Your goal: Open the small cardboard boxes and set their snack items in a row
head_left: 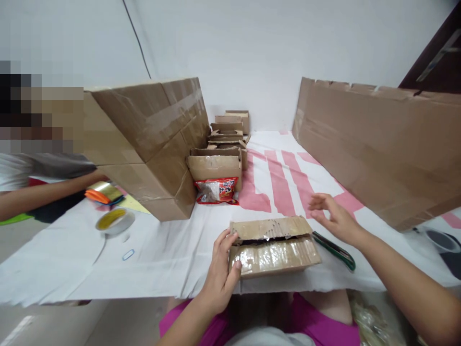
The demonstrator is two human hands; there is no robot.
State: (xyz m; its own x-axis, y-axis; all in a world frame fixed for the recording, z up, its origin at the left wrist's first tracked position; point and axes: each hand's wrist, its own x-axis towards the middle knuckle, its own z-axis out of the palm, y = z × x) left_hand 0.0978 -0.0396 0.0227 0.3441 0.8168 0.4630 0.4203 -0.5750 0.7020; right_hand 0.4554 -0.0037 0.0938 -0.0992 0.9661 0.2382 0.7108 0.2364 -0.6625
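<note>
A small cardboard box, taped over with clear tape, lies at the near edge of the white cloth-covered table. My left hand grips its left end, fingers wrapped over the front face. My right hand hovers just right of the box with fingers spread, holding nothing. A green-handled cutter lies on the table below my right hand, beside the box's right end.
A large taped carton stands at left, with a row of small cardboard boxes and a red snack packet beside it. A flat cardboard sheet leans at right. A tape roll lies left; another person's arm reaches in.
</note>
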